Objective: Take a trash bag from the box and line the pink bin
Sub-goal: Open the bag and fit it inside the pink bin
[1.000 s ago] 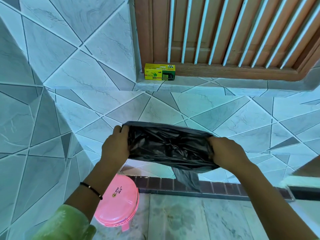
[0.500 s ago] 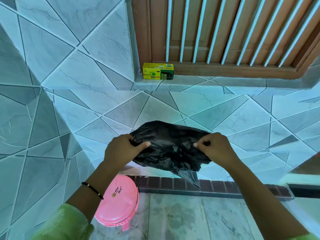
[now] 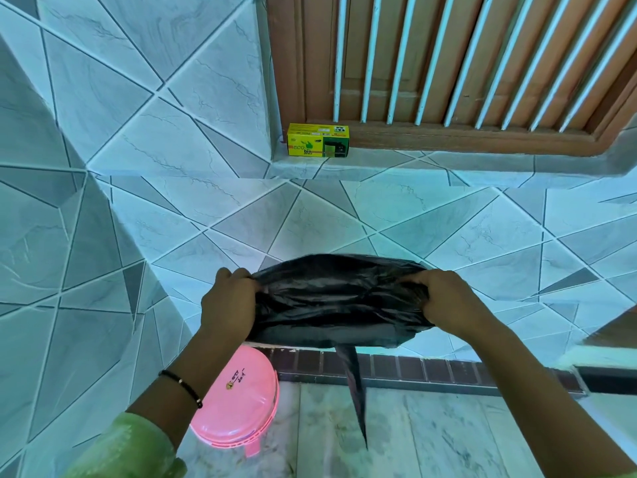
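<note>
We see a black trash bag (image 3: pixel 336 301) held up in the air between two bare hands, stretched sideways in front of a tiled wall (image 3: pixel 144 188). The left hand (image 3: pixel 229 305) is closed around the bag's left edge, fingers curled over the gathered plastic, and the right hand (image 3: pixel 448 303) is clamped on the right edge in the same way, thumb on top. The bag is crumpled and bunched along its top, and one thin twisted tail of it hangs straight down from the lower middle, ending in a point above the marble floor (image 3: pixel 431 432). Below the left forearm stands the pink bin (image 3: pixel 238 405), its lid closed, with a small handle or tab showing at its near rim; the bag is well above it and not touching it. A black beaded bracelet (image 3: pixel 181 386) circles the left wrist, and a green sleeve (image 3: pixel 120 450) covers the arm lower down. On the tiled ledge (image 3: pixel 396 163) higher up, a yellow and green box (image 3: pixel 317 140) sits against the brown wooden window frame (image 3: pixel 448 136), near its left corner, under white bars. A strip of dark brick-coloured tiles (image 3: pixel 413 367) runs along the foot of the wall.
</note>
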`<move>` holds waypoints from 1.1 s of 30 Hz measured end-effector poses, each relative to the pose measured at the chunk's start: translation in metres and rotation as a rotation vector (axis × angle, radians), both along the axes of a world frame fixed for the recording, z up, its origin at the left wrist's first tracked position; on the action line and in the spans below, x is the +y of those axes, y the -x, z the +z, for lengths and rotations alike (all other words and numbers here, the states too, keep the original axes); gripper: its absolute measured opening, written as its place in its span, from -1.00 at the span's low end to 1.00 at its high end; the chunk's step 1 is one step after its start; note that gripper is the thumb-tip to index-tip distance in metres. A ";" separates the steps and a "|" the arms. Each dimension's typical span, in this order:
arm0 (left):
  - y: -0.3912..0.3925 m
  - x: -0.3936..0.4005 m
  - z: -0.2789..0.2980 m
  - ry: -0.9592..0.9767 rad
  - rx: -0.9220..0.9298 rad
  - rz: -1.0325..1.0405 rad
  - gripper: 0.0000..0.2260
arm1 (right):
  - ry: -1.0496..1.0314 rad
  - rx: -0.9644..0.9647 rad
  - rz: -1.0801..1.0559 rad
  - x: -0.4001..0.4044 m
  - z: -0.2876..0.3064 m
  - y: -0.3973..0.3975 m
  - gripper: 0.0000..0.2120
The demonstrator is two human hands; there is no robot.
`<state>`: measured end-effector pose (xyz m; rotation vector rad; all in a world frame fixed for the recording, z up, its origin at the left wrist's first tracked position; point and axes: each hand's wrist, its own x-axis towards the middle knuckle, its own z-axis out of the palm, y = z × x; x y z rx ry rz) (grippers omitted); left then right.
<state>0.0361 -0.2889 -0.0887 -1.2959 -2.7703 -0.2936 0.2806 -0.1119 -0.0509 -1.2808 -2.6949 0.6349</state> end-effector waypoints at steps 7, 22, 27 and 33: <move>0.011 -0.011 -0.013 0.143 0.022 0.025 -0.81 | -0.184 -0.206 -0.084 0.009 0.006 -0.017 -0.71; 0.025 -0.007 -0.011 -0.119 -0.200 0.006 -0.24 | -0.153 -0.157 -0.181 0.027 0.012 -0.030 -0.61; 0.029 -0.014 -0.016 0.038 -0.184 0.017 -0.11 | -0.122 -0.166 -0.229 0.030 0.014 -0.034 -0.71; 0.040 -0.005 -0.013 -0.088 -0.292 0.023 -0.15 | -0.084 -0.186 -0.220 0.027 0.011 -0.036 -0.55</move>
